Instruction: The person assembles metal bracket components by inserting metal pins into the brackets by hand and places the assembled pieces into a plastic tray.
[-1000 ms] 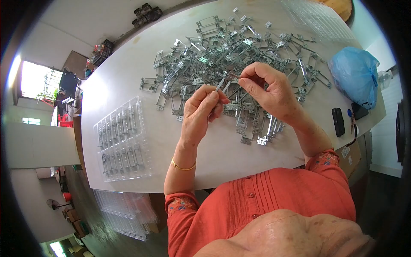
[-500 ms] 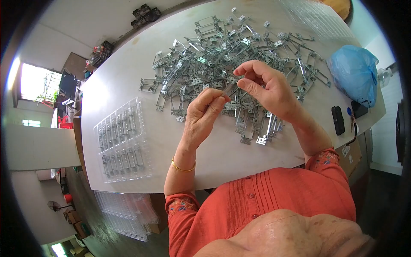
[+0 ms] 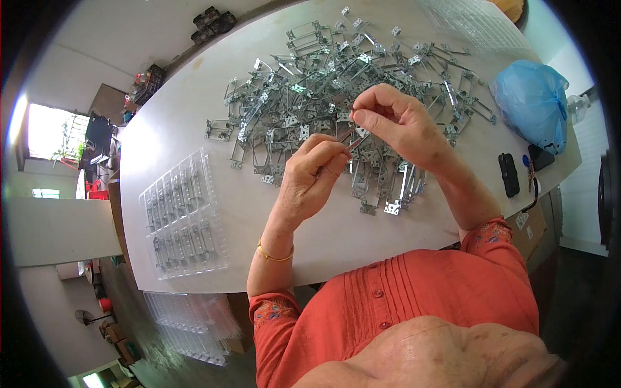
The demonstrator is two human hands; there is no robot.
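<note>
Near the front of a heap of metal brackets point(image 3: 304, 90), my left hand point(image 3: 314, 178) is closed on a thin metal part point(image 3: 352, 143), whose end sticks out past the fingertips. My right hand point(image 3: 394, 123) is just above and to the right of it, thumb and forefinger pinched together; whatever lies between them is too small to make out. The two hands are apart. To the left on the table, a clear plastic tray point(image 3: 217, 223) has rows of metal parts in its slots.
A blue plastic bag point(image 3: 530, 107), a black case point(image 3: 509, 174) and keys point(image 3: 530, 173) lie on the right of the table point(image 3: 259, 226). Clear trays point(image 3: 475, 22) are at the far right, with more stacked trays point(image 3: 187, 323) below the left edge.
My left hand has turned, and the metal part now points up and right from its fingers. My right fingertips have closed together after being apart. The view has shifted slightly.
</note>
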